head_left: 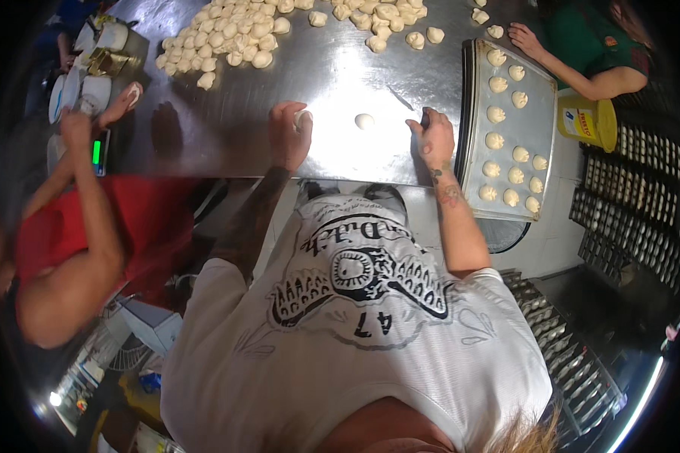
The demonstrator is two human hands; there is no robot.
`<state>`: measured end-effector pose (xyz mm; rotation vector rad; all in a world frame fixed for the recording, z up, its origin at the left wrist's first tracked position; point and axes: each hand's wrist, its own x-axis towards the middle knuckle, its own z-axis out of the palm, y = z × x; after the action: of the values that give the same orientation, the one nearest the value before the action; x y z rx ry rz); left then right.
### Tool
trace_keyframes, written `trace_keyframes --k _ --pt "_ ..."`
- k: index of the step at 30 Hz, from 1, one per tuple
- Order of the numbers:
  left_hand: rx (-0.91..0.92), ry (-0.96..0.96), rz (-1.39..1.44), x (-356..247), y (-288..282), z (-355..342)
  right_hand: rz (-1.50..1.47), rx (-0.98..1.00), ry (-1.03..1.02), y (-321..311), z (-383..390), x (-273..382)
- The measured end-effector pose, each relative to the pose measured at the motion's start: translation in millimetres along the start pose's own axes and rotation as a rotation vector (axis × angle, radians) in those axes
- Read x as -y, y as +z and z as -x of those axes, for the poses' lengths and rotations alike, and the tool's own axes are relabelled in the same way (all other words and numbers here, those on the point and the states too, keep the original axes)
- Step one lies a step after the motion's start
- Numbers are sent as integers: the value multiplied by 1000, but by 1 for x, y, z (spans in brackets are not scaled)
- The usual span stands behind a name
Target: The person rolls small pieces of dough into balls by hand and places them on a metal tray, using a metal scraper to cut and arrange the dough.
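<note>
—Steel surface [227, 106], bright with glare. What have we got at its near edge?

—Our left grip [289, 136] is curled partway about a pale lump [303, 121], mostly hidden. Our right grip [436, 136] looks closed on the dark handle [425, 118] of a thin blade [400, 98] slanting away to the left.

—And between them?

—One dough ball [364, 121] sits on the surface, touching neither. It's round and the metal looks slick, so a careless nudge could roll it off our edge.

—The blade worries us more.

—Fair. If we reached across without minding its tip, we could nick the ball or ourselves. Squeezing on the left could flatten that lump too.

—What about our right side?

—The tray [540, 121] of shaped pieces [515, 176] seems to jut past the surface's edge; a swing of our right forearm [461, 219] might jar it. Farther up, a co-worker's hand [531, 41] rests near its far end, where a bump could shift it.

—And the far heap [234, 34]?

—Packed tight; pressed together, its balls may stick and tear.
</note>
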<state>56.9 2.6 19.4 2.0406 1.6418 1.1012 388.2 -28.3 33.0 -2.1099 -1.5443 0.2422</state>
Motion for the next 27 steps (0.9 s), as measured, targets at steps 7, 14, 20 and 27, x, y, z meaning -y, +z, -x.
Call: trace_keyframes --k 7,14,20,27 --pt "169 31 159 -55 62 24 -64 715 60 -17 -15 5" --pt "226 -48 73 -51 55 43 -474 588 -39 -58 43 35" --pt "278 -125 105 -54 64 37 -260 430 -281 -28 39 77" --pt "205 -109 153 -61 57 39 -129 483 -322 -51 74 42"
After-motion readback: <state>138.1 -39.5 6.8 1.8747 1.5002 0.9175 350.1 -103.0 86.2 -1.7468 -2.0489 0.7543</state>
